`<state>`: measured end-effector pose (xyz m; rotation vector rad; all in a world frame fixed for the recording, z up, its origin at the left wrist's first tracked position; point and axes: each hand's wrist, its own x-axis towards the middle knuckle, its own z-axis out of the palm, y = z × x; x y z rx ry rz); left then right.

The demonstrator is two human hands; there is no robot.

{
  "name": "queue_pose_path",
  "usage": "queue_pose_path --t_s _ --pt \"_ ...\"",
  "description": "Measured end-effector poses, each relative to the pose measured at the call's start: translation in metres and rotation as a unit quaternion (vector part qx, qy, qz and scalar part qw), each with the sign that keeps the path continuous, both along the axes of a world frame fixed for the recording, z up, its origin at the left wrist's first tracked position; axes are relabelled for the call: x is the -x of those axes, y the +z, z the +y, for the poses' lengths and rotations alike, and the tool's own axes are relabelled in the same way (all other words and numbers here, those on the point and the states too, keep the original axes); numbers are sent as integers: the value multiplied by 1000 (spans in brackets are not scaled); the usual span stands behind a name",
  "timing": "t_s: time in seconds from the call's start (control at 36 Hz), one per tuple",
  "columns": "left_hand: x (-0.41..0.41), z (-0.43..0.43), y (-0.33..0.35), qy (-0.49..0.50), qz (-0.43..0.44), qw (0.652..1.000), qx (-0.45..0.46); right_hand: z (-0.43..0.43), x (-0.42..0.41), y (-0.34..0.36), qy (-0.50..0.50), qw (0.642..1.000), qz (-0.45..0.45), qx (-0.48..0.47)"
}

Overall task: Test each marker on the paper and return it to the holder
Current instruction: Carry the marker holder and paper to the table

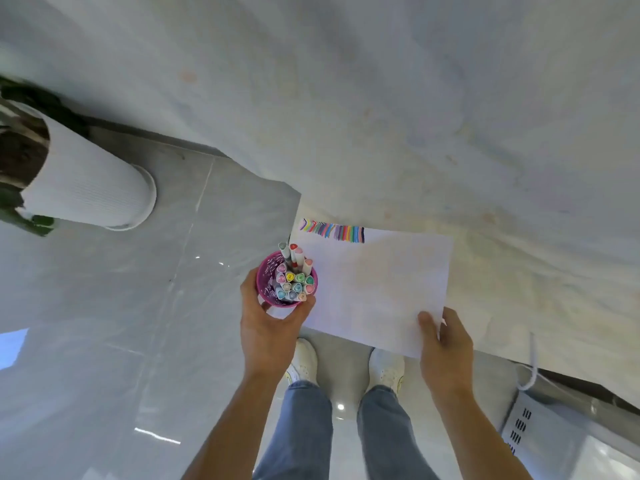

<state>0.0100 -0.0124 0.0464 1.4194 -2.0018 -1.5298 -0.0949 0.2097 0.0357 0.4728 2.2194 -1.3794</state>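
Left hand [266, 327] wraps the purple holder [265, 275], fingers curled round its wall, right at the desk's [450, 133] left edge near the near corner. Whether it rests on the marble, I cannot tell. Markers [294, 282] stand packed inside, caps up, a few tilting toward the far side. Right hand [446, 348] pinches the paper's [374, 289] near right corner, thumb on top. The sheet lies along the desk's near edge, its left edge just beside the holder. Colour strokes [332, 232] line its far left corner. Marble runs wide beyond and to the right. Out left on the floor [104, 306], well apart, a white planter [86, 188].
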Motion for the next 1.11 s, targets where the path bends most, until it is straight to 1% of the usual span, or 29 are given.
queue_pose_path --t_s 0.11,0.22,0.33,0.56,0.81,1.11 --pt "-20 -2 41 35 5 999 2 -2 6 45 38 999 1 16" --pt "-42 -3 88 79 13 997 -1 -10 14 90 103 994 10 26" --pt "-69 -5 137 128 22 992 1 -24 20 136 189 981 11 39" --pt "-141 -1 213 214 48 975 24 -69 9 210 303 950 47 56" --pt "-245 4 268 333 78 938 47 -131 -53 272 400 912 35 80" --pt "-392 -19 301 459 95 881 58 -228 -176 303 491 868 13 77"
